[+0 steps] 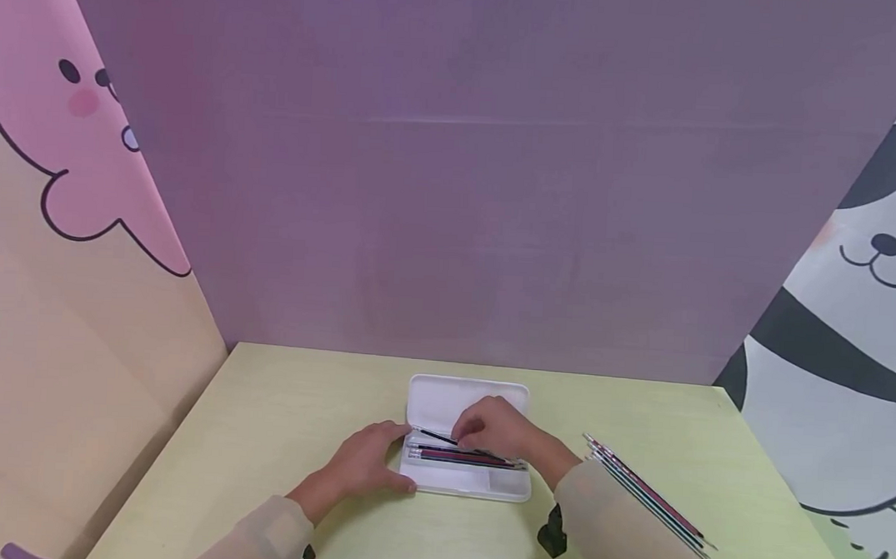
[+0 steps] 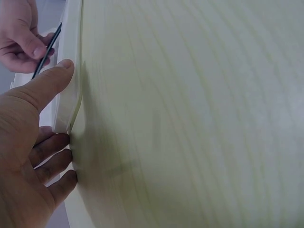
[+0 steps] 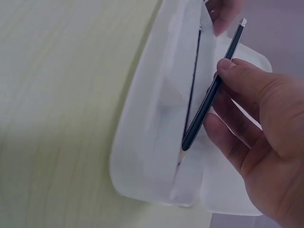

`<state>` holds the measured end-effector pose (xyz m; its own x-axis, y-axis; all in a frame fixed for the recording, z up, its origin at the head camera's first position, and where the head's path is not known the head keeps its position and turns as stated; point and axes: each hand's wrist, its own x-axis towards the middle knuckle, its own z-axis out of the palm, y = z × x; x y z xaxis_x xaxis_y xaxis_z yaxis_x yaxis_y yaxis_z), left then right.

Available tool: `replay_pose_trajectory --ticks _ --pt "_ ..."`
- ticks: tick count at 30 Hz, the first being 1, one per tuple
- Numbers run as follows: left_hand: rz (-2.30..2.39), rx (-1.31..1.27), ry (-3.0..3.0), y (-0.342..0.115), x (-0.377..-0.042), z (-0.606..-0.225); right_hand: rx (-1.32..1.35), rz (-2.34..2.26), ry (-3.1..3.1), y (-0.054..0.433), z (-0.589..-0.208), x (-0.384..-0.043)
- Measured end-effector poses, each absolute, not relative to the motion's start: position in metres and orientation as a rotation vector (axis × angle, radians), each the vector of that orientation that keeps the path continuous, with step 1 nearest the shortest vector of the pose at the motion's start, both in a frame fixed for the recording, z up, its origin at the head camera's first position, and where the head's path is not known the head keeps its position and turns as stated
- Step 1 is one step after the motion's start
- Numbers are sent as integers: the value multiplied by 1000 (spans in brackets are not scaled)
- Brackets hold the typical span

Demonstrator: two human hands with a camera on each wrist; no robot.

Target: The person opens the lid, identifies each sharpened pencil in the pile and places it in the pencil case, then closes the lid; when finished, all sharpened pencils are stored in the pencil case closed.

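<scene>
A white pencil case [image 1: 510, 485] lies on the table with its lid [image 1: 434, 393] raised at the back. Several pencils [image 1: 440, 456] rest lengthwise in it. My left hand [image 1: 365, 459] holds the case by its left end, thumb at the front corner and fingers along the side; in the left wrist view the thumb lies against the front wall. Above the tray, my right hand [image 1: 496, 426] pinches a dark pencil [image 3: 205, 102] between thumb and fingers. This pencil slants in the right wrist view, its sharpened tip down by the case and its metal-capped end up.
To the right of the case, partly beside my right sleeve [image 1: 618, 520], lies a bundle of several more pencils [image 1: 652, 497]. A purple panel [image 1: 465, 230] stands behind the pale wooden table [image 1: 285, 389], with cartoon-printed walls at both sides.
</scene>
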<state>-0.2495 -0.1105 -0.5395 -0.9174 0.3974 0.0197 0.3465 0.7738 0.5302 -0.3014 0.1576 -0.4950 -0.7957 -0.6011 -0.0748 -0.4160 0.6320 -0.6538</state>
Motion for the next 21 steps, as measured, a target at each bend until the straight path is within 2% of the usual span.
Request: replay_pose_trajectory --ticks 21 --pt "834 599 2866 -109 -246 -536 -897 -788 2621 151 -505 -295"
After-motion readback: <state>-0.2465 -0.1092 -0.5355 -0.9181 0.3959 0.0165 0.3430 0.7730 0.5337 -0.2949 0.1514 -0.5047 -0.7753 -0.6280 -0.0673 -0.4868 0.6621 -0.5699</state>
